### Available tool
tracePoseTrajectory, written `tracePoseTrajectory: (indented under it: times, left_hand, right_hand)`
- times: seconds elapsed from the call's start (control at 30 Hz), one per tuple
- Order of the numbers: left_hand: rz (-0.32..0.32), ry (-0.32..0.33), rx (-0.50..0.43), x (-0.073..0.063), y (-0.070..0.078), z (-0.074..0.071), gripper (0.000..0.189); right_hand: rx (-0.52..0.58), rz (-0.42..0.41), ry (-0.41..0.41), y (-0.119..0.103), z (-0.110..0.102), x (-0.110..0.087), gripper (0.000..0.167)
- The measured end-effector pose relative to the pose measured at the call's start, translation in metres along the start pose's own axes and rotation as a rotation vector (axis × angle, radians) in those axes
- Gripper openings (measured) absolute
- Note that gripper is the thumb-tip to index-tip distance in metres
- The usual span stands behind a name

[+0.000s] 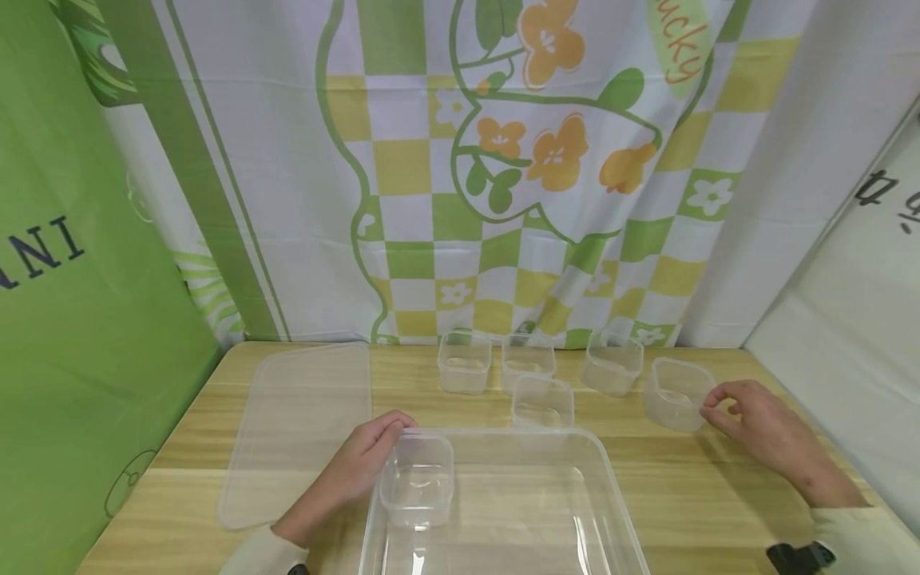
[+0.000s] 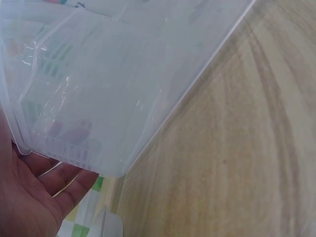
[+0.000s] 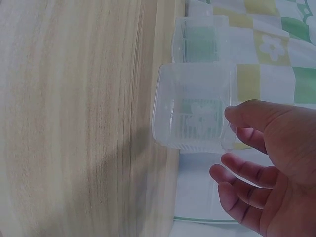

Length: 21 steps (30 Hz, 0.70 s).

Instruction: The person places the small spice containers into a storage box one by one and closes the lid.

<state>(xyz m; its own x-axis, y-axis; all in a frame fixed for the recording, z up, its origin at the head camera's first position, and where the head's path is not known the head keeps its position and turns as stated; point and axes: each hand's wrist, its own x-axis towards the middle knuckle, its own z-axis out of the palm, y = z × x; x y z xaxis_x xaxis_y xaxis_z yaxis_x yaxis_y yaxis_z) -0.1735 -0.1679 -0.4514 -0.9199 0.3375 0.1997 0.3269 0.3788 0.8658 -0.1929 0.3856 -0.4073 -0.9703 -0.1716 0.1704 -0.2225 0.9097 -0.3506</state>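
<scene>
A large clear plastic box (image 1: pixel 532 511) stands at the table's front, with one small clear plastic container (image 1: pixel 417 487) inside its back left corner. My left hand (image 1: pixel 370 447) grips the large box's rim at that corner; in the left wrist view its fingers (image 2: pixel 64 182) lie against the outside wall. At the right, my right hand (image 1: pixel 765 431) pinches the rim of another small clear container (image 1: pixel 676 399) between thumb and index finger. The right wrist view shows this small container (image 3: pixel 192 108) with its opening toward the camera, the other fingers (image 3: pixel 242 197) loosely bent below the rim.
Several more small clear containers (image 1: pixel 465 367) stand along the back of the wooden table (image 1: pixel 690 503), one (image 1: pixel 542 403) just behind the large box. A flat translucent lid (image 1: pixel 302 431) lies at the left. Patterned curtain (image 1: pixel 402 216) hangs behind the table.
</scene>
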Motion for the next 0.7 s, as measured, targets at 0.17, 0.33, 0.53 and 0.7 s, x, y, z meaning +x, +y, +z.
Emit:
tracePoseTrajectory:
  times: [0.17, 0.33, 0.53, 0.7]
  left_hand:
    - [0.002, 0.0, 0.004, 0.0003, -0.0018, -0.0003, 0.033]
    - [0.027, -0.004, -0.019, 0.0004, -0.0003, -0.001, 0.031]
    - [0.019, -0.003, -0.026, -0.0002, 0.0018, -0.0004, 0.03]
    - [0.021, 0.0, -0.028, -0.0002, 0.002, 0.0, 0.03]
  right_hand:
    - [0.0, -0.004, 0.01, -0.0006, 0.0005, -0.0012, 0.01]
    - [-0.015, -0.029, 0.043, -0.0007, 0.0021, -0.0013, 0.009]
    - [-0.039, -0.05, 0.086, -0.0003, 0.0021, -0.0025, 0.007]
    - [-0.056, -0.083, 0.149, -0.0005, 0.0007, -0.0057, 0.006]
